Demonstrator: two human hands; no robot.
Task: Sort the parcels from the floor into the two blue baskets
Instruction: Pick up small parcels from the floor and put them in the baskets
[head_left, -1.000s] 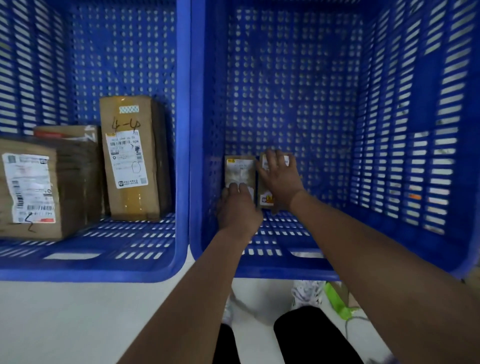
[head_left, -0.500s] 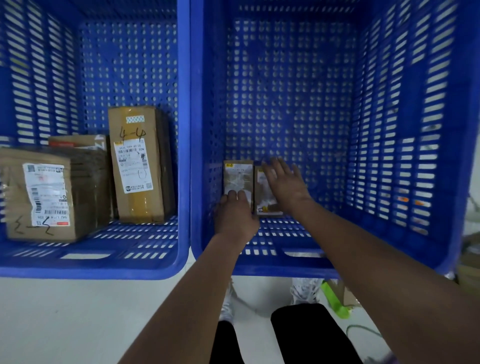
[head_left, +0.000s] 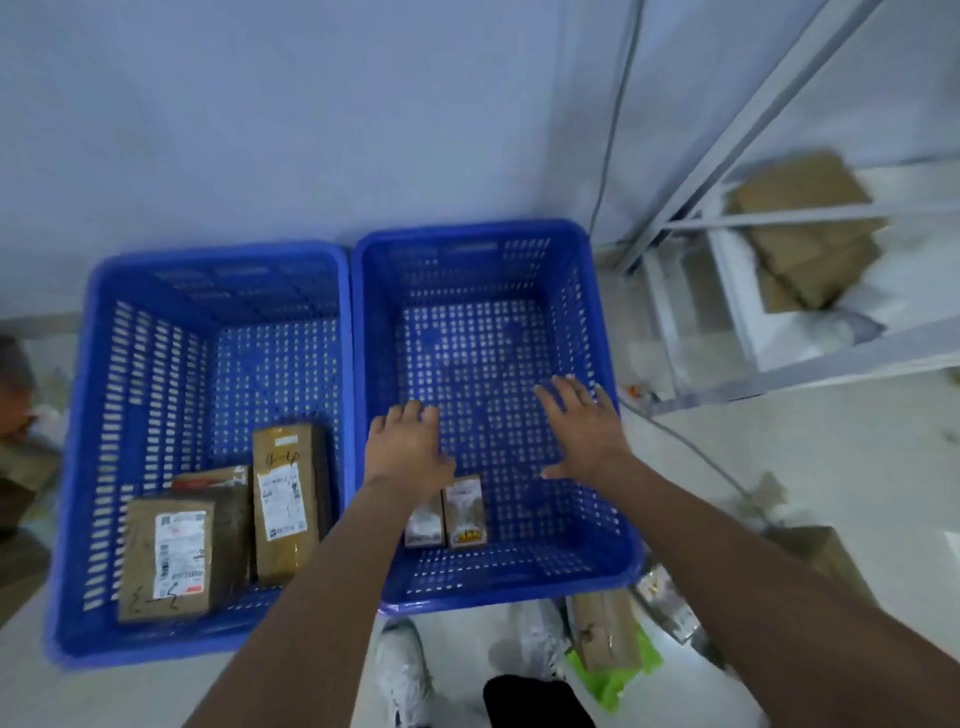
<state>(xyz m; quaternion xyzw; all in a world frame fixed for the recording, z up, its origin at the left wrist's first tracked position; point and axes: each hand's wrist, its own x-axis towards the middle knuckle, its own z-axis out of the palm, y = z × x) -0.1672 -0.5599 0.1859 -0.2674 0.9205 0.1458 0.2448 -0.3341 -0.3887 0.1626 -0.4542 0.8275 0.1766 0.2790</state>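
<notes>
Both empty, fingers spread: left hand (head_left: 410, 449) and right hand (head_left: 584, 426) above the right basket (head_left: 613, 569); two small boxes (head_left: 449, 514) at its near end, probably light, stiff, best pinched by long sides.

I'm in a parcel sorting room — labelled cartons (head_left: 283, 499) in blue baskets (head_left: 208, 270), metal shelving (head_left: 769, 218) beside.

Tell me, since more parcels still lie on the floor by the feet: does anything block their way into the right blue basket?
Nothing visible does. The right blue basket is open-topped, holding only two small boxes near its front wall. Both hands are empty above it.
</notes>
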